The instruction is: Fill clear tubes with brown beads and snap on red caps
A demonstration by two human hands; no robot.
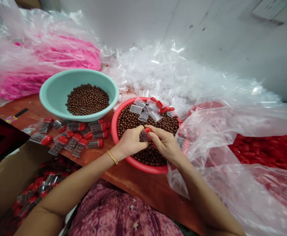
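Over a red basin (114, 126) of brown balls (131, 122), my two hands meet around one small clear plastic box (143, 136). My left hand (131, 140) is closed on the box, which has dark contents. At its upper end sits a red cap (147, 130), pinched by the fingers of my right hand (165, 142). Several empty clear boxes (143, 116) and a few loose red caps (166, 109) lie on the balls just beyond my fingers. Filled boxes with red caps (79, 147) are scattered on the table to the left.
A pale green basin (50, 95) with brown balls stands at the left. Behind it are bags of pink pieces (72, 55). Clear boxes (158, 68) are heaped along the wall. A plastic bag of red caps (268, 150) lies right. Below left, a carton (8, 173) holds capped boxes.
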